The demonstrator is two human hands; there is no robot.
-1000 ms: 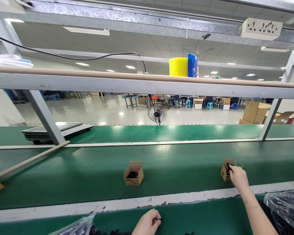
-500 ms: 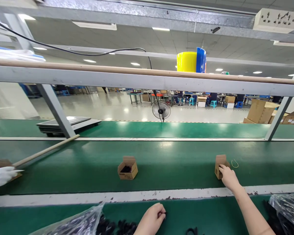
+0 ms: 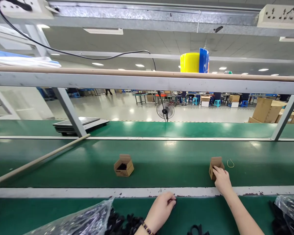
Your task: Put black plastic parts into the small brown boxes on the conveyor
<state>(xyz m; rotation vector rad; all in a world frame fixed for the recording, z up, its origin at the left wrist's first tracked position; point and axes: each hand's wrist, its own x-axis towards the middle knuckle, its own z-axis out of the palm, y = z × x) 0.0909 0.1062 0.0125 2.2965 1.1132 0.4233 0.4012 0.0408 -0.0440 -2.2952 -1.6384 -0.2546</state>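
Observation:
My right hand (image 3: 221,180) reaches onto the green conveyor belt (image 3: 161,166) and its fingers rest in the opening of a small open cardboard box (image 3: 214,165); I cannot see what the fingers hold. My left hand (image 3: 161,207) lies curled on the near green bench, pinching a small black part. A second small open cardboard box (image 3: 123,165) with something black inside sits on the belt to the left. A thin rubber band (image 3: 230,163) lies on the belt just right of the first box.
Clear plastic bags of black parts lie at the near left (image 3: 85,220) and near right (image 3: 290,210). A wooden stick (image 3: 39,160) slants across the belt's left side. A scale (image 3: 80,124) stands on the far bench. A fan (image 3: 165,111) and stacked cartons (image 3: 268,109) stand beyond.
Both boxes have drifted left along the belt, and my right hand has followed its box. A white-gloved hand at the far left is gone from view. My left hand shifted slightly right.

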